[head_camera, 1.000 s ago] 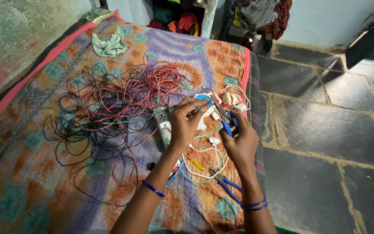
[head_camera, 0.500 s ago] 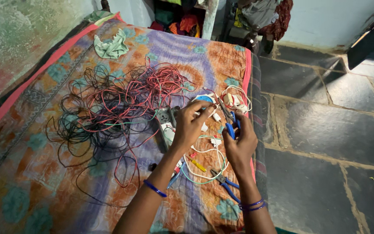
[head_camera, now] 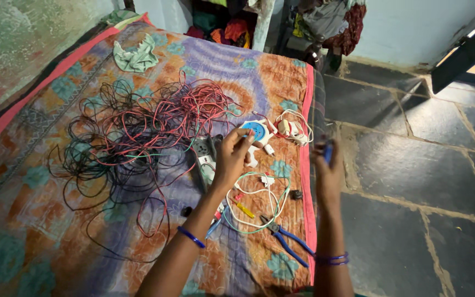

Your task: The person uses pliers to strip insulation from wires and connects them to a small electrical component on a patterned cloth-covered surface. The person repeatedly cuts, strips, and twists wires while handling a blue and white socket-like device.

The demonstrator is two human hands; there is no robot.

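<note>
Left hand (head_camera: 232, 154) is up over the patterned orange and purple bedspread (head_camera: 56, 231), fingers pinched on something small I can't make out, right by the round blue and white plastic socket (head_camera: 255, 131). Right hand (head_camera: 328, 168) is out past the mattress edge, closed around a small blue tool (head_camera: 328, 149). Blue-handled pliers (head_camera: 284, 239) lie beside a loop of white and green wire (head_camera: 254, 201), with the big red and black wire tangle (head_camera: 133, 132) further left.
</note>
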